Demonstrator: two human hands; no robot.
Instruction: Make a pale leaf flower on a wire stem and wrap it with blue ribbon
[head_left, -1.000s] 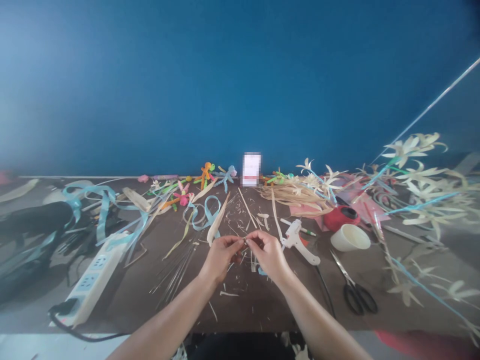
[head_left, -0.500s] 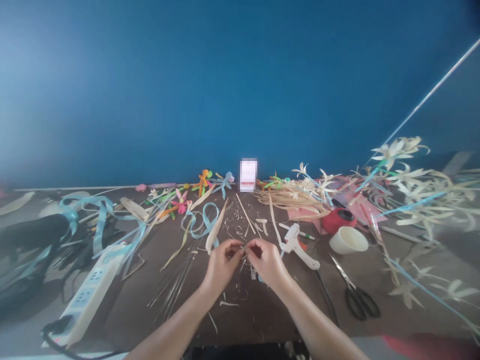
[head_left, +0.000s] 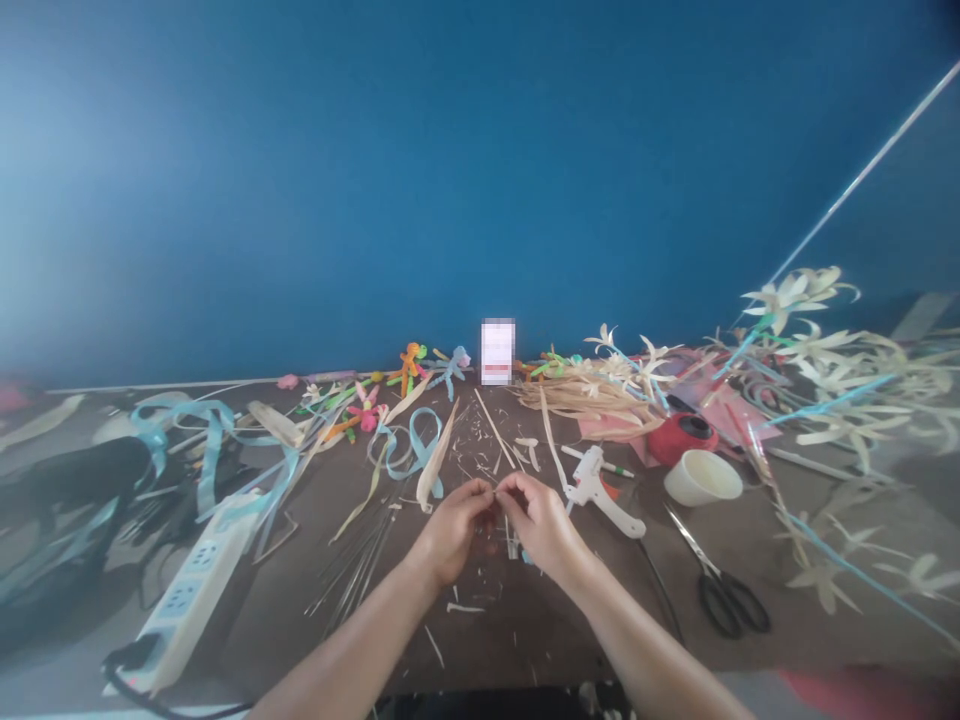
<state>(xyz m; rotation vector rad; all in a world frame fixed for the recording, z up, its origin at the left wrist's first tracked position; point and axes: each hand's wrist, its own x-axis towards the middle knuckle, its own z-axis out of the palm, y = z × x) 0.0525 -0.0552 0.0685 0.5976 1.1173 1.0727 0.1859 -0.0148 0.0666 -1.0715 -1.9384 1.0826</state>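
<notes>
My left hand (head_left: 459,528) and my right hand (head_left: 538,518) meet fingertip to fingertip above the middle of the brown table. Both are closed in a pinch. Whatever lies between the fingers is too small and too hidden to name. Just beyond them rest a pale dried husk strip (head_left: 439,458) and a thin pale stick (head_left: 491,425). Small pale scraps (head_left: 466,607) are strewn under and around my hands. To the left lies a bundle of thin wires (head_left: 352,570). Right of my right hand is a white glue gun (head_left: 604,495) on its side.
Scissors (head_left: 724,590) with black handles and a white cup (head_left: 703,478) are at right, near a red roll (head_left: 681,438). Pale husk flowers (head_left: 840,380) on blue stems spread far right. A power strip (head_left: 196,590) and light-blue ribbon (head_left: 214,430) lie left. A blue wall (head_left: 480,180) rises behind.
My left hand has turned, its fingers now folded more tightly with the back of the hand showing. The right hand stays close at the fingertips. The whole view has shifted slightly.
</notes>
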